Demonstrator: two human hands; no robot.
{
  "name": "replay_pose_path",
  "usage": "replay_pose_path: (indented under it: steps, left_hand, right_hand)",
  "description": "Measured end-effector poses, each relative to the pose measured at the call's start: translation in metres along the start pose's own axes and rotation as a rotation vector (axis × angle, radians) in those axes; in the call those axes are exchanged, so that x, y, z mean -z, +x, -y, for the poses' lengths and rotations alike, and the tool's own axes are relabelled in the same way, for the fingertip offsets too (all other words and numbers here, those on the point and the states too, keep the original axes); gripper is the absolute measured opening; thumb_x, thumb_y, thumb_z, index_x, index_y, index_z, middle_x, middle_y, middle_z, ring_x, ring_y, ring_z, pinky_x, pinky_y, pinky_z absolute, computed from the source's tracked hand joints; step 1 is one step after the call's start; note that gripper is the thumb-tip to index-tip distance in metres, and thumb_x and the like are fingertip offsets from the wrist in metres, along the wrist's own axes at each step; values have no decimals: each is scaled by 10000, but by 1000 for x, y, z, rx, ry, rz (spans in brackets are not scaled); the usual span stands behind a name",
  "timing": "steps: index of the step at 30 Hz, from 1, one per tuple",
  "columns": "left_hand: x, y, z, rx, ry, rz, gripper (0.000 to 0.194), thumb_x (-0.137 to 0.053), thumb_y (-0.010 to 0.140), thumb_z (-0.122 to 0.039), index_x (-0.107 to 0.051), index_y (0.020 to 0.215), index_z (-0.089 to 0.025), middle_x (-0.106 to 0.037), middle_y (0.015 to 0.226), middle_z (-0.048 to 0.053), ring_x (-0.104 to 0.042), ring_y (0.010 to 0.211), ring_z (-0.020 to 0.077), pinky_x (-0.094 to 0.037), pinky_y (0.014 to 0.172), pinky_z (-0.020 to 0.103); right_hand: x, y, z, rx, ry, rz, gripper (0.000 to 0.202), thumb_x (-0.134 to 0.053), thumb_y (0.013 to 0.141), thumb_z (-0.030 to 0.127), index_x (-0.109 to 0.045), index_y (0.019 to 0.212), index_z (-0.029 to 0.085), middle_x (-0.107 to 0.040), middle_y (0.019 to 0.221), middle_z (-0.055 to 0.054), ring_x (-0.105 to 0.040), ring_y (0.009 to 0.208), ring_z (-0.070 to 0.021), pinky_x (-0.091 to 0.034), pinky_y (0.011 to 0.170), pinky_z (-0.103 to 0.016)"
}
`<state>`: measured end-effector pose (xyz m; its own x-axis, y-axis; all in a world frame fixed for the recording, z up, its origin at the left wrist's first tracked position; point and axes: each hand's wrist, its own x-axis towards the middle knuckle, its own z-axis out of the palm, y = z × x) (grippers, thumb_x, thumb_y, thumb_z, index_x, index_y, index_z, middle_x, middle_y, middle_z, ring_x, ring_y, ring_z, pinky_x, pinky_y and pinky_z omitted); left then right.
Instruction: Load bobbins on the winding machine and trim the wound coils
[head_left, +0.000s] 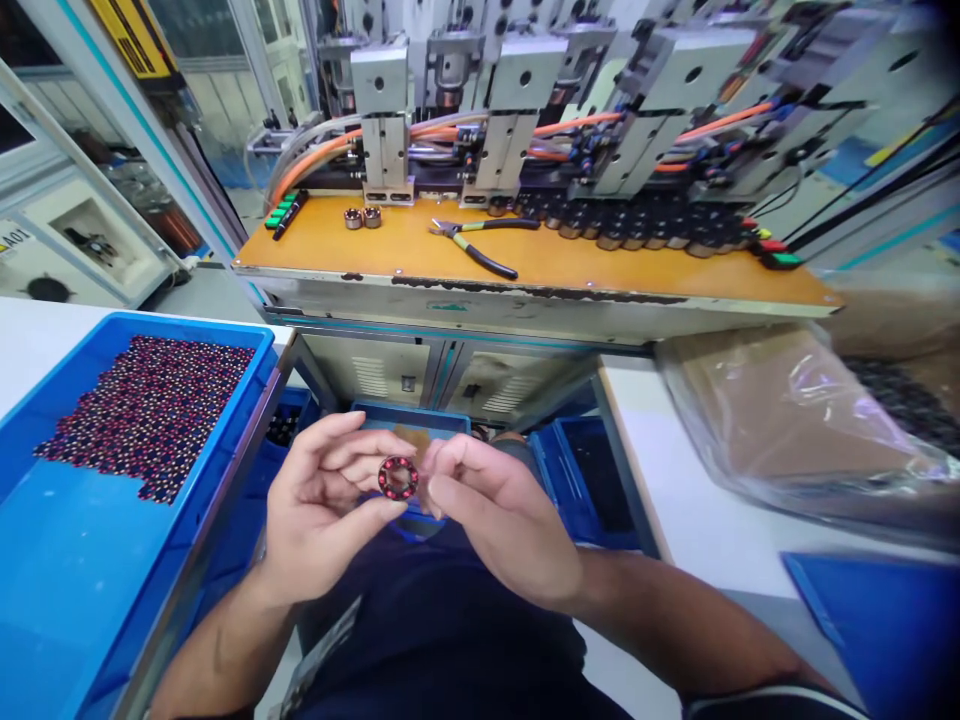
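My left hand (322,510) holds a small ring-shaped motor stator (398,478) between thumb and fingers. Its face turns up toward me, showing a dark rim with red spots around an open centre. Close by on the right, my right hand (502,510) has thumb and forefinger pinched together at the stator's edge. Whatever lies between those fingertips is too small to make out. Both hands are in front of my body, above the gap between the side tables.
A blue tray (191,490) at left holds many similar parts. On the orange machine ledge (337,245) lie pliers (480,240), a marker (290,216), two loose stators (363,218) and a row of dark parts (637,225). Clear plastic covers a box (780,410) at right.
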<state>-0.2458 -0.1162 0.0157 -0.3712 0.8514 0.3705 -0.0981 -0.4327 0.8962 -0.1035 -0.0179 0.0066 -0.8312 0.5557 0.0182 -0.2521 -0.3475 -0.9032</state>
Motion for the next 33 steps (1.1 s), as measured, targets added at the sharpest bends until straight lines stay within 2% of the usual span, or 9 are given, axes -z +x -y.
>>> replay_pose_path:
  steps: [5, 8, 10, 12, 19, 23, 26, 30, 33]
  left_hand:
    - [6, 0, 2, 123, -66, 79, 392, -703, 809, -15, -733, 1115, -259, -709, 1211, 77, -732, 961, 161, -616, 850, 263]
    - [6, 0, 3, 158, -53, 95, 420, -780, 751, -67, -743, 1129, -247, -654, 1237, 103, -694, 973, 163, -603, 810, 234]
    - [4, -1, 4, 186, -50, 87, 456, -837, 691, -95, -752, 1115, -241, -634, 1194, 98, -676, 907, 145, -593, 770, 221]
    - [3, -2, 6, 220, -45, 56, 412, -831, 700, -100, -765, 1079, -247, -632, 1138, 79, -654, 832, 113, -576, 730, 203]
    - [0, -2, 4, 325, -216, 50, 338, -807, 730, -116, -767, 1044, -236, -697, 1052, 56, -688, 782, 104, -583, 763, 216]
    - [-3, 2, -1, 328, -175, 66, 299, -799, 721, -81, -780, 992, -205, -714, 1020, 57, -695, 808, 107, -567, 718, 165]
    - [-3, 2, -4, 339, -113, 73, 279, -803, 721, -103, -788, 981, -203, -735, 1013, 71, -700, 846, 136, -568, 734, 187]
    - [1, 2, -8, 413, -109, 95, 271, -814, 719, -172, -796, 988, -204, -766, 1014, 99, -714, 816, 166, -577, 740, 239]
    - [1, 3, -8, 504, -120, 162, 287, -821, 705, -187, -799, 991, -206, -773, 1022, 105, -693, 708, 134, -551, 650, 208]
  right_hand:
    - [9, 3, 15, -11, -111, 65, 295, -689, 874, 432, -561, 811, 173, -542, 746, 2, -491, 692, -120, -397, 642, -263]
    - [9, 9, 30, -53, -217, 104, 296, -708, 842, 417, -561, 806, 163, -564, 730, 1, -493, 652, -111, -399, 599, -250]
    - [7, 11, 36, -68, -298, 109, 273, -694, 845, 382, -564, 768, 154, -582, 729, -6, -497, 638, -104, -397, 589, -244]
    - [7, 11, 39, -69, -340, 107, 254, -663, 858, 360, -569, 747, 151, -571, 713, 1, -484, 631, -96, -391, 588, -236]
    - [23, 10, 52, -215, -343, 197, 243, -651, 858, 339, -586, 716, 152, -591, 670, -6, -534, 615, -99, -424, 563, -208]
    - [18, 14, 59, -256, -297, 210, 272, -753, 792, 361, -599, 738, 143, -557, 627, 21, -468, 559, -69, -374, 509, -179]
    - [18, 16, 62, -299, -324, 214, 317, -777, 770, 363, -573, 671, 142, -535, 615, 27, -449, 555, -61, -362, 511, -177]
    - [34, 23, 68, -298, -511, 256, 349, -761, 785, 419, -593, 658, 141, -557, 633, 7, -468, 573, -77, -375, 515, -188]
    - [41, 35, 73, -190, -653, 319, 294, -753, 808, 420, -672, 800, 137, -633, 741, -21, -532, 652, -102, -437, 581, -203]
